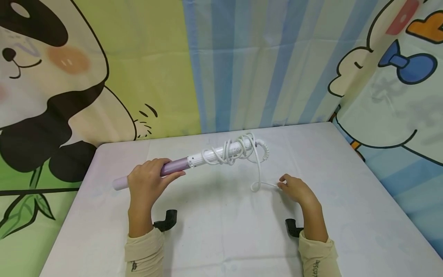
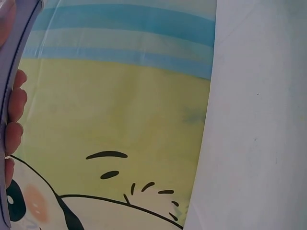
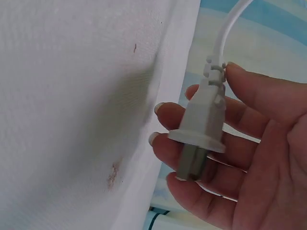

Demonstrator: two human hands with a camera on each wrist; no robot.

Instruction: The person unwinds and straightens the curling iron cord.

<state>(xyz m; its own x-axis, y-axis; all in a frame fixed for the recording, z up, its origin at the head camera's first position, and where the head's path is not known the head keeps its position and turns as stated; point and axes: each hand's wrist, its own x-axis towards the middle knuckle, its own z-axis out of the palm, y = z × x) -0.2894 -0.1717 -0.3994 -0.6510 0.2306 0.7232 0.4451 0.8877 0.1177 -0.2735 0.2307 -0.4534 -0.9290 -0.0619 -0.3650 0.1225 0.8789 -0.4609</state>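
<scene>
My left hand (image 1: pixel 146 182) grips the purple barrel of a hair straightener (image 1: pixel 177 165), which is held at a slant above the table. A white power cord (image 1: pixel 226 156) is wound in loose loops around its white end, and a coiled piece of cord (image 1: pixel 265 150) sticks out at the tip. In the left wrist view, fingertips (image 2: pixel 16 103) curl past the edge of the purple body. From the loops, the cord drops and runs to my right hand (image 1: pixel 298 190). The right wrist view shows that hand holding the white plug (image 3: pixel 204 115), with a grey cover (image 3: pixel 191 162) over its prong end.
A white-covered table (image 1: pixel 221 231) lies beneath both hands. Behind it and on the right hang cartoon-printed curtains (image 1: pixel 235 65). Black angled mounts (image 1: pixel 169 220) stick out at both wrists, inward of the sleeves.
</scene>
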